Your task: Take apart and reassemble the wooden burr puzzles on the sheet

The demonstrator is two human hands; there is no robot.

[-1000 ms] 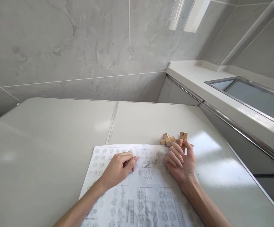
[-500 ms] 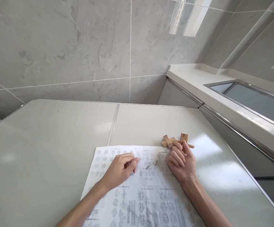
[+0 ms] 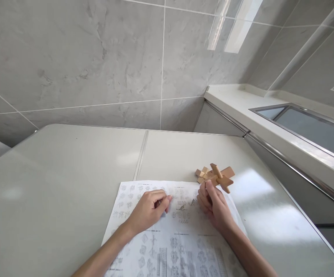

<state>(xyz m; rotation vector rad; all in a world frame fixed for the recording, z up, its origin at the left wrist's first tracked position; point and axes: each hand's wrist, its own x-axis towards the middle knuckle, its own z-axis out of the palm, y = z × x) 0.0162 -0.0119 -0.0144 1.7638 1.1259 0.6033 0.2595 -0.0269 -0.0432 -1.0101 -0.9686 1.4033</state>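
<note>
My right hand (image 3: 213,204) is closed on a wooden cross-shaped puzzle piece (image 3: 222,178), holding it lifted just above the table. Behind it a smaller wooden puzzle piece (image 3: 201,174) lies on the table top. My left hand (image 3: 149,209) rests with curled fingers on a printed instruction sheet (image 3: 172,234), its fingertips pressing the paper; nothing shows in it. The sheet lies flat between my forearms and carries many small puzzle diagrams.
The pale grey table (image 3: 68,181) has a seam (image 3: 140,154) running down its middle. A grey tiled wall (image 3: 97,57) stands behind. To the right a white counter (image 3: 259,111) holds a steel sink (image 3: 311,123), with a gap between it and the table.
My right hand closed on the wooden cross piece and lifted it off the table, turning it. The left hand stayed on the sheet. The view tilted slightly down.
</note>
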